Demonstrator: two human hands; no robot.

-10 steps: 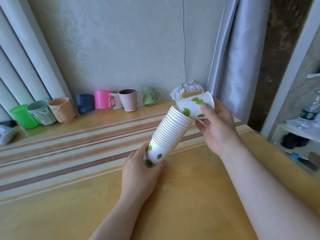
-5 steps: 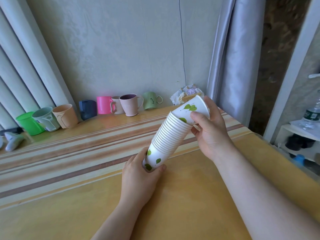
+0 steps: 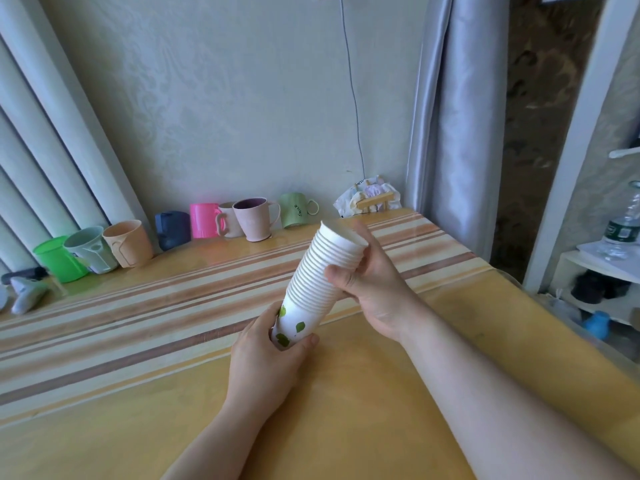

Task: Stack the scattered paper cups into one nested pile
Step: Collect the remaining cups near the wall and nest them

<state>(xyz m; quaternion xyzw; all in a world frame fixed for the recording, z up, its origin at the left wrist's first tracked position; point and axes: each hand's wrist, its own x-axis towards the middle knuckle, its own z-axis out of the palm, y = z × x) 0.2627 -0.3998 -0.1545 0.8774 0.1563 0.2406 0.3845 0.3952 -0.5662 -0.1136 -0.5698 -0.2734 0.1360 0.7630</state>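
Head view: both hands hold one nested stack (image 3: pixel 320 275) of paper cups, tilted with its open end up and to the right, above the table (image 3: pixel 363 393). The left hand (image 3: pixel 268 358) grips the leaf-printed bottom cup; the right hand (image 3: pixel 374 282) wraps around the upper rims. Mugs (image 3: pixel 252 218) line the wall.

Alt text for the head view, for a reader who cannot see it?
Two bare hands hold a tilted nested pile of white leaf-printed paper cups above a yellow striped table: left hand at its base, right hand near its top. Coloured mugs line the wall.
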